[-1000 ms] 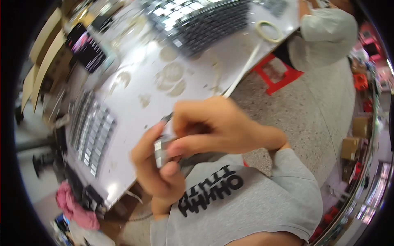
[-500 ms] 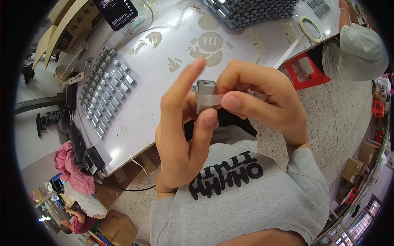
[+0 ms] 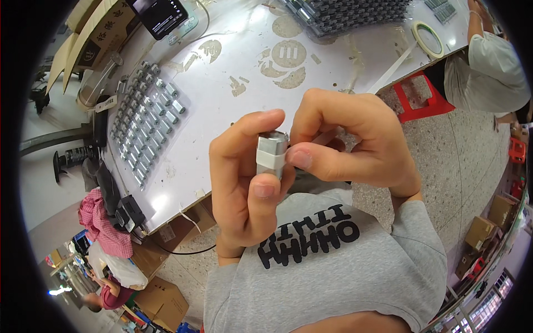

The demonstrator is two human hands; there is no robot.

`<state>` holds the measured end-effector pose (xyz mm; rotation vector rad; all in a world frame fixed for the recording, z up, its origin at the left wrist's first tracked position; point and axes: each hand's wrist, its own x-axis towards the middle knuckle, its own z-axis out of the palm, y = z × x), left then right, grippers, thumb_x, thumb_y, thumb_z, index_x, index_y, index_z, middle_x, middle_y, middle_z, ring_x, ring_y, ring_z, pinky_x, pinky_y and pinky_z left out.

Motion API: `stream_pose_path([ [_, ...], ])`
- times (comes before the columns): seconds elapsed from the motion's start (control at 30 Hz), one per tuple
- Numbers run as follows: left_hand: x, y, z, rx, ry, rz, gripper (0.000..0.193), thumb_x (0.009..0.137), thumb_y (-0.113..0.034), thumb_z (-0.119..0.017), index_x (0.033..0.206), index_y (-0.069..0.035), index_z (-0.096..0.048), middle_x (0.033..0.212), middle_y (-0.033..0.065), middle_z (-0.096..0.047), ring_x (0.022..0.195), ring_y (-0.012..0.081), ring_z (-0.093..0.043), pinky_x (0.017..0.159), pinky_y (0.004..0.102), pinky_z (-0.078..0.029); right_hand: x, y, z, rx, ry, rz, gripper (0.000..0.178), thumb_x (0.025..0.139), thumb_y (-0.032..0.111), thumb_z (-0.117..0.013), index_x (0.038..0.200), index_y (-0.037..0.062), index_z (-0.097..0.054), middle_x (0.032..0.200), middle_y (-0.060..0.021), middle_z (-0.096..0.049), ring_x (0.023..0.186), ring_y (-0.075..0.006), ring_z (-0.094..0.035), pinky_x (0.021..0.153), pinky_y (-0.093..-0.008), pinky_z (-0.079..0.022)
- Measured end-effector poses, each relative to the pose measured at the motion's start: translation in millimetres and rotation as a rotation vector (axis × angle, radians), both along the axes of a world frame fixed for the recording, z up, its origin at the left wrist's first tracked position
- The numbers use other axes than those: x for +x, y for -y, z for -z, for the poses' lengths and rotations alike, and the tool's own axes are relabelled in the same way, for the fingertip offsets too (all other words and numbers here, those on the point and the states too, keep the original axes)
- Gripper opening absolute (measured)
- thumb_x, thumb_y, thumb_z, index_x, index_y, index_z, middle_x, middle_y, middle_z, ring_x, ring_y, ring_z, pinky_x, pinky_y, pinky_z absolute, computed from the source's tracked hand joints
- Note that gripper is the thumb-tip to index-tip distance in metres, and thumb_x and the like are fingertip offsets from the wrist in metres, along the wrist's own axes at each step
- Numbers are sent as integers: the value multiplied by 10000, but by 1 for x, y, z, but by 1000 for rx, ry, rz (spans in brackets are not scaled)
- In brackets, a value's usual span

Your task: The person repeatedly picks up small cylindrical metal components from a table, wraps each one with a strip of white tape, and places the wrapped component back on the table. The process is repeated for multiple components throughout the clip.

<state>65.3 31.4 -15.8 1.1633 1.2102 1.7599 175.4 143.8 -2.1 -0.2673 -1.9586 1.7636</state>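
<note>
My left hand (image 3: pixel 236 172) is closed round a small silver metal part (image 3: pixel 272 142) with flattened sides, its thumb low on the part and its index finger curled over the top. A whitish strip of tape (image 3: pixel 270 160) lies flat across the part's middle. Right beside it, my right hand (image 3: pixel 358 139) pinches with thumb and index finger at the tape's edge. A pale length of tape shows between the right fingers, and its end is hidden there.
Rows of similar silver parts (image 3: pixel 147 127) stand on the table's left. A dark stack of parts (image 3: pixel 355 16) sits at the back, near a tape roll (image 3: pixel 428 40). A phone (image 3: pixel 158 16) leans far left. A red stool (image 3: pixel 416 97) and another person (image 3: pixel 488 72) are at right.
The tape, held off to the right before, now lies against the part. My left index finger has come down from pointing up to curl over its top, and the part is turned and slightly lower.
</note>
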Motion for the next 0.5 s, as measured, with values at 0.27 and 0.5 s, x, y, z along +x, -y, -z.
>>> stream_pose_path([
  [0.27,12,-6,-4,-114,0,-68,536,902,-334,-310,1227,91,-281,922,139,-507,667,100,-446,583,213,-386,-7,3,6,-81,0,28,213,762,110,-619,697,14,-439,631,-33,-543,559,-58,-537,446,-173,-390],
  [0.5,0,-5,-1,-231,-511,-172,513,892,-300,-382,1216,96,-340,708,66,-539,580,81,-426,532,197,-365,-6,-4,10,-169,-6,-2,134,782,99,-587,776,5,-492,642,-10,-518,561,-33,-473,472,-156,-343],
])
